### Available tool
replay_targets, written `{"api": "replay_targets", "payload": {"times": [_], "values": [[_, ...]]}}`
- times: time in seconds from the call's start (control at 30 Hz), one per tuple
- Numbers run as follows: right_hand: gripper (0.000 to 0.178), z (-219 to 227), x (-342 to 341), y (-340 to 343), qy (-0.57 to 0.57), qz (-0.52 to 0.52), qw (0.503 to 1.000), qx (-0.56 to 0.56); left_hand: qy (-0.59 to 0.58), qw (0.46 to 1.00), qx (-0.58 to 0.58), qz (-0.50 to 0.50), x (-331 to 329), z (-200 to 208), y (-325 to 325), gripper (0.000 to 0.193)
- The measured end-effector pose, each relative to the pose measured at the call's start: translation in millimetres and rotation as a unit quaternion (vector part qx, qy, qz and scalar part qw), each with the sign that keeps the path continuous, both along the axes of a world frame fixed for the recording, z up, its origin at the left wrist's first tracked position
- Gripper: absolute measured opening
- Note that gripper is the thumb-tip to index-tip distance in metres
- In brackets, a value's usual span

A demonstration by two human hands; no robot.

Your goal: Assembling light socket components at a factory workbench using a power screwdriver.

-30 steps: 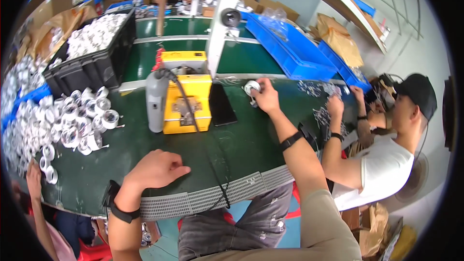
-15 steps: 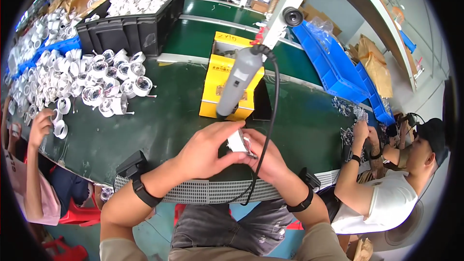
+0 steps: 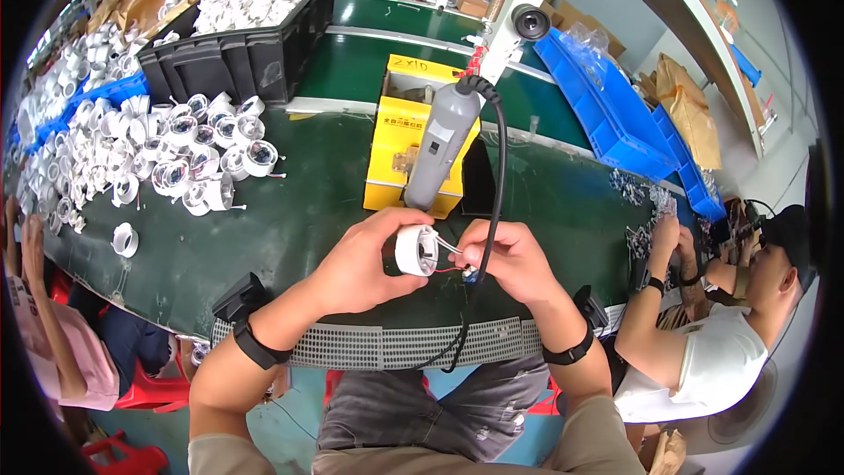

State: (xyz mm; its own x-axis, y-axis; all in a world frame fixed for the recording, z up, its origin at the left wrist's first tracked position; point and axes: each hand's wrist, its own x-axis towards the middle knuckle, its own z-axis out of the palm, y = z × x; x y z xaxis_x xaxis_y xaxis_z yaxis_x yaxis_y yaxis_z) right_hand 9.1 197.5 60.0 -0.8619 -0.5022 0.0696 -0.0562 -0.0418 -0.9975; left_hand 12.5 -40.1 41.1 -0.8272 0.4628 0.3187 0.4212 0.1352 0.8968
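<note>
My left hand (image 3: pixel 353 266) grips a round white plastic housing (image 3: pixel 410 252) between thumb and fingers, its open end turned to the right. White and red wires (image 3: pixel 447 246) run out of that end toward my right hand (image 3: pixel 517 266). The right fingertips pinch the wires close to a small part (image 3: pixel 470 275) with blue on it, too small to make out. Just beyond my hands hangs a grey handheld power tool (image 3: pixel 442 145) with a black cable, in front of a yellow machine box (image 3: pixel 393 127).
A heap of white housings (image 3: pixel 189 158) lies at left, with a single housing (image 3: pixel 126 240) nearer. Behind stands a black crate (image 3: pixel 220 62) full of white parts. Blue trays (image 3: pixel 607 114) are at right. A grey perforated strip (image 3: pixel 413 345) lines the near edge. Co-workers sit on both sides.
My hands have drawn apart, the right moving right with the wires between its fingertips. The housing now shows its open end. The left co-worker's hand has withdrawn from the housings.
</note>
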Motion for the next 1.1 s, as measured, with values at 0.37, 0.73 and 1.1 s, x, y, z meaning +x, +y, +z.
{"api": "replay_targets", "payload": {"times": [0.37,0.73,1.1], "values": [[0.02,-28,7,-9,-0.003,-0.037,0.998,0.048,-0.148,0.988,0.034,-0.008,7,4,7,0.07],[0.018,-23,9,-11,0.018,-0.087,0.996,-0.011,-0.459,0.805,0.329,-0.181,-8,-8,-3,0.041],[0.018,-27,11,-14,0.014,-0.105,0.993,0.055,-0.41,0.85,0.299,-0.143,-5,-8,0,0.05]]}}
